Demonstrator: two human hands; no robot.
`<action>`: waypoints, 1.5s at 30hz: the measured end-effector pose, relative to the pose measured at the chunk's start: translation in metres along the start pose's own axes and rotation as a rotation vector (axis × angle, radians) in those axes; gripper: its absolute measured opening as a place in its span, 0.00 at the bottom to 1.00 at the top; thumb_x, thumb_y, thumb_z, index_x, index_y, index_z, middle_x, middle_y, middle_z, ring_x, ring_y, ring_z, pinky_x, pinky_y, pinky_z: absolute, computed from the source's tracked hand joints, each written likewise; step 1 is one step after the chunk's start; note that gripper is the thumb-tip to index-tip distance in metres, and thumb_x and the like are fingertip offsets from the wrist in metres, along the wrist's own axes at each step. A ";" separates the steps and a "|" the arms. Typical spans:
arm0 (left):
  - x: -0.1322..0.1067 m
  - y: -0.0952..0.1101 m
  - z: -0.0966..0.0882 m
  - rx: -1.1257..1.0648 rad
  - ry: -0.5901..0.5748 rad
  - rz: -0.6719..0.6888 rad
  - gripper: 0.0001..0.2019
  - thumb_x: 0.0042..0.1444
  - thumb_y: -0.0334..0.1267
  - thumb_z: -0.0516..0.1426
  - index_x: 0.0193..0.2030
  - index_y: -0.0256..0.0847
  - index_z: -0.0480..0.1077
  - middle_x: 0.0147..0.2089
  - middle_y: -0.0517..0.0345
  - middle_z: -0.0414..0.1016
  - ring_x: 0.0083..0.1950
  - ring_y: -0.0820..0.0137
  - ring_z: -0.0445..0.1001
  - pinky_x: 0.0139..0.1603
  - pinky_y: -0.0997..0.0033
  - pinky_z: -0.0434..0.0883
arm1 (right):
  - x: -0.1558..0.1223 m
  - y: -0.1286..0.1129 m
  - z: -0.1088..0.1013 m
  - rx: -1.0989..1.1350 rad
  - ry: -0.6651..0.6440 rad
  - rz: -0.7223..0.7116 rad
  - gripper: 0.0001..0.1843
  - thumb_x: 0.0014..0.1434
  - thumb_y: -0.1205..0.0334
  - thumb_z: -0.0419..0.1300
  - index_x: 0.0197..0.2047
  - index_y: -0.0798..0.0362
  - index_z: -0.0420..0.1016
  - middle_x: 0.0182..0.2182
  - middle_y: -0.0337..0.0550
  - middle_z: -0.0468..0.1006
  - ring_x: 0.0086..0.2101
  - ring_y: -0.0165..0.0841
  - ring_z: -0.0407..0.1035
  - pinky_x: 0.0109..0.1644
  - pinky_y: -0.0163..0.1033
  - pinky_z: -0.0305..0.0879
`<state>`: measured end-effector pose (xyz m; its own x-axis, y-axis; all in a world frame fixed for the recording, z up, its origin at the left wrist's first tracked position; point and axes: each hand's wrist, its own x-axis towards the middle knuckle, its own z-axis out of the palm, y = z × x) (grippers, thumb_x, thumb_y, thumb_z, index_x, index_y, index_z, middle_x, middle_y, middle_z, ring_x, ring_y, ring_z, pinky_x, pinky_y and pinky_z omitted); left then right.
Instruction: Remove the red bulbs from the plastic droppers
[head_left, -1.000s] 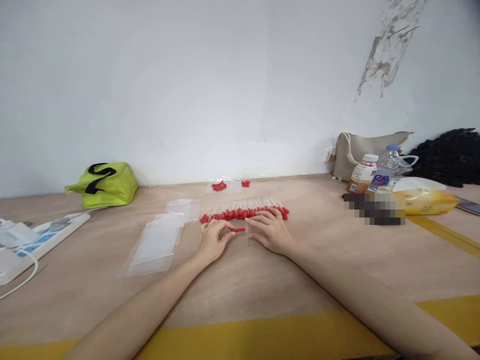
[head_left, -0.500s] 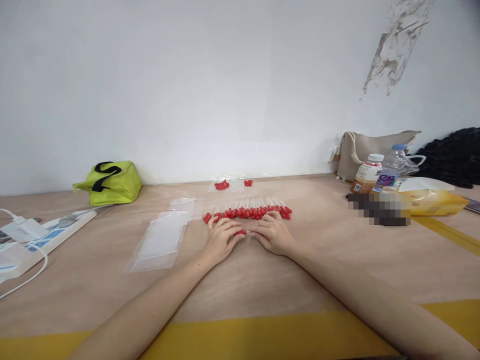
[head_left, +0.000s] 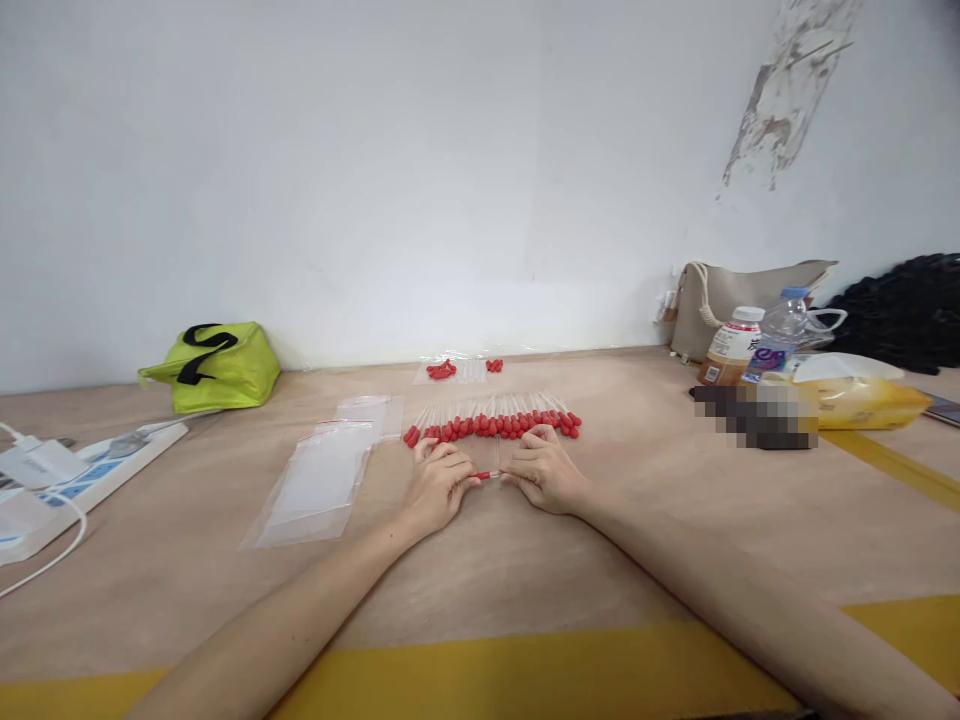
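Observation:
Between my two hands lies a small dropper with a red rubber bulb and a clear tube, roughly level just over the table. My left hand pinches the red bulb between thumb and fingertips. The clear tube end is pinched by my right hand, whose fingers cover most of it. Right behind both hands runs a row of droppers, red bulbs toward me and clear tubes pointing to the wall. Farther back, loose red bulbs and clear tubes rest on a plastic bag.
Clear plastic bags lie flat to the left. Beyond them are a yellow-green pouch and a white power strip with cables. On the right stand bottles, a beige bag and a yellow tissue pack.
Both hands have come slightly toward me with the dropper. More of its red bulb and clear tube now shows between the fingers. The row behind has stayed in place.

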<state>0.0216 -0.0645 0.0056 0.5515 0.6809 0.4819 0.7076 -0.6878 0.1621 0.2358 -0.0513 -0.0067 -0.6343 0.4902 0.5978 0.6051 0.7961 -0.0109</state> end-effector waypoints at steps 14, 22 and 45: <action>-0.017 -0.024 -0.011 0.005 0.146 -0.102 0.10 0.57 0.40 0.49 0.33 0.45 0.71 0.37 0.58 0.74 0.42 0.67 0.68 0.51 0.61 0.56 | -0.014 0.012 -0.012 -0.005 0.045 0.157 0.16 0.60 0.57 0.48 0.32 0.49 0.76 0.23 0.40 0.74 0.31 0.30 0.60 0.44 0.41 0.47; -0.011 -0.043 -0.033 -0.024 0.224 -0.446 0.15 0.55 0.39 0.47 0.43 0.41 0.71 0.35 0.54 0.67 0.38 0.67 0.68 0.35 0.70 0.66 | -0.007 0.008 0.000 0.033 0.126 0.397 0.15 0.60 0.58 0.47 0.42 0.48 0.73 0.30 0.40 0.77 0.31 0.30 0.65 0.40 0.38 0.48; -0.008 -0.060 -0.012 -0.366 0.153 -0.638 0.16 0.45 0.52 0.55 0.26 0.39 0.67 0.25 0.59 0.73 0.27 0.70 0.71 0.29 0.73 0.65 | 0.005 -0.014 0.004 -0.134 0.042 0.226 0.17 0.55 0.48 0.53 0.36 0.53 0.73 0.30 0.45 0.76 0.34 0.34 0.61 0.42 0.42 0.45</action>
<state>-0.0307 -0.0322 0.0028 -0.0030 0.9513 0.3081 0.6629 -0.2288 0.7129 0.2221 -0.0581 -0.0069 -0.4570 0.6330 0.6249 0.7892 0.6126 -0.0433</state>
